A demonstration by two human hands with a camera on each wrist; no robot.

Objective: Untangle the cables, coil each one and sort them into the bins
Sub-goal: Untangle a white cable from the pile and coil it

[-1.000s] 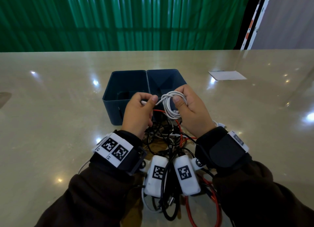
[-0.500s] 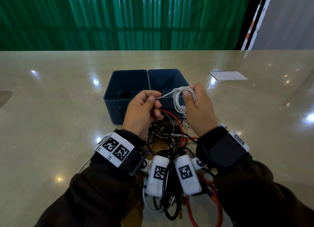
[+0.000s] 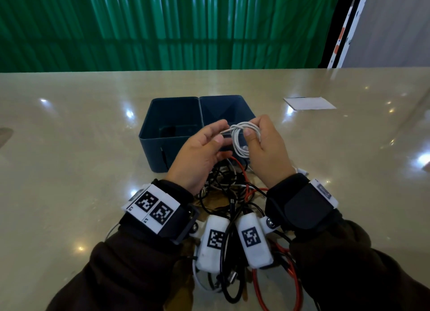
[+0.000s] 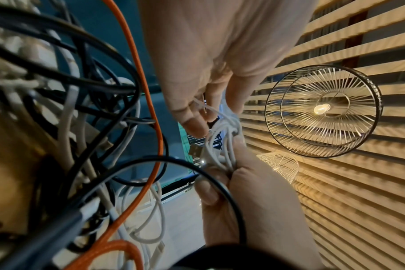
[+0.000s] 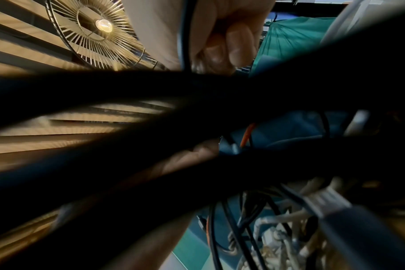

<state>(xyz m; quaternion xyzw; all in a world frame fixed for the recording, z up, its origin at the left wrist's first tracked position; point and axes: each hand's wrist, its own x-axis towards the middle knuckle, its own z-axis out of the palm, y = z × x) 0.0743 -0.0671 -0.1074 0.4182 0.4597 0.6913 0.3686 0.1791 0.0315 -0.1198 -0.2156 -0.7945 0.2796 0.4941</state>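
Note:
Two dark blue bins stand side by side, the left bin [image 3: 149,134] and the right bin [image 3: 242,106]. Just in front of them my right hand [image 3: 254,129] grips a small white cable coil [image 3: 240,143] between thumb and fingers. My left hand [image 3: 221,133] pinches the white cable's free end right beside the coil. In the left wrist view the left hand [image 4: 197,118] meets the coil [image 4: 222,146], whose USB plug [image 4: 195,152] sticks out of the right hand [image 4: 243,173]. A tangle of black, white and orange cables [image 3: 232,194] lies under my wrists.
A dark shape [image 3: 168,131] lies on the left bin's floor. A white paper sheet [image 3: 309,103] rests on the beige table [image 3: 69,171] at the back right. Black cables [image 5: 197,109] block most of the right wrist view. A green curtain hangs behind the table.
My left hand has moved right along the white cable until it sits against the coil, so the free stretch is shorter. The right hand has lifted the coil slightly toward the bins.

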